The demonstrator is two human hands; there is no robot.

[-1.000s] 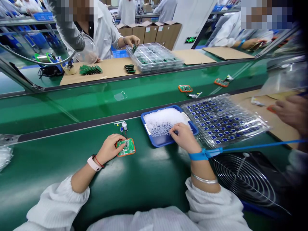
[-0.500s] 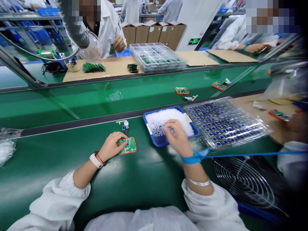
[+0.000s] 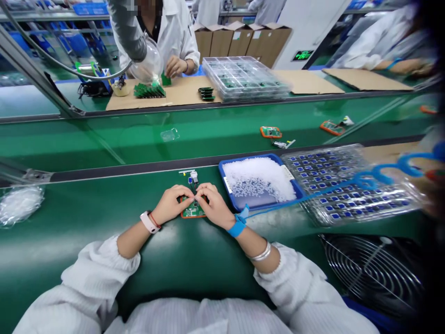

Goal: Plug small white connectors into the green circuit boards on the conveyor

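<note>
**Green board under both our hands**

Green, with an orange rim, the small circuit board [image 3: 193, 211] lies flat on the near green bench [image 3: 69, 250], and we have both hands on it. Our left hand [image 3: 171, 204] is curled over the board's left edge, fingers bent down onto it. Our right hand [image 3: 214, 207] is curled over its right edge, thumb and forefinger pinched together at the top of the board; whether anything sits between them we cannot tell. The fingertips of the two hands touch above the board. Just beyond it lies a small wired connector [image 3: 192, 176]. To the right stands a blue tray [image 3: 260, 202] heaped with white pellets [image 3: 259, 177], and further right a clear blister tray [image 3: 351, 183] of blue parts.
</note>
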